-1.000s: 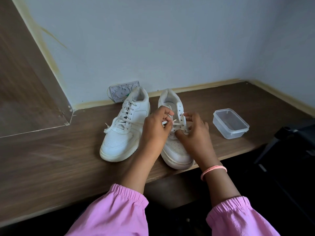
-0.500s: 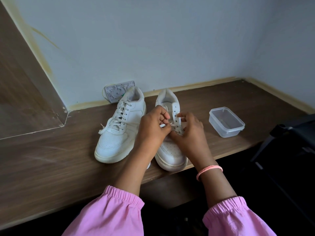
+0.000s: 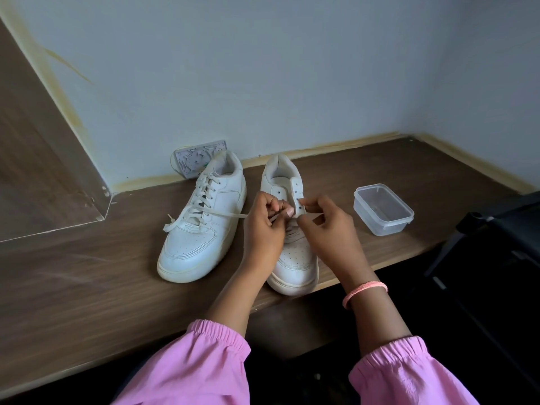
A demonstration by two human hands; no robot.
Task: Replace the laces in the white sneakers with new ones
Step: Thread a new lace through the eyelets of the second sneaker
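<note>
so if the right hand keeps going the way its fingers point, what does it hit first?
Probably the left hand: the right hand points left across the right sneaker, fingertips nearly meeting. Depth unclear.

Sat on a brown wooden desk (image 3: pixel 73 287): a clear plastic container (image 3: pixel 382 209), lidless, toward the right. Leaned against the pale blue wall (image 3: pixel 263 68) at the back: a white patterned card (image 3: pixel 193 159). Stood at the right edge: a black stand (image 3: pixel 496 244).
</note>
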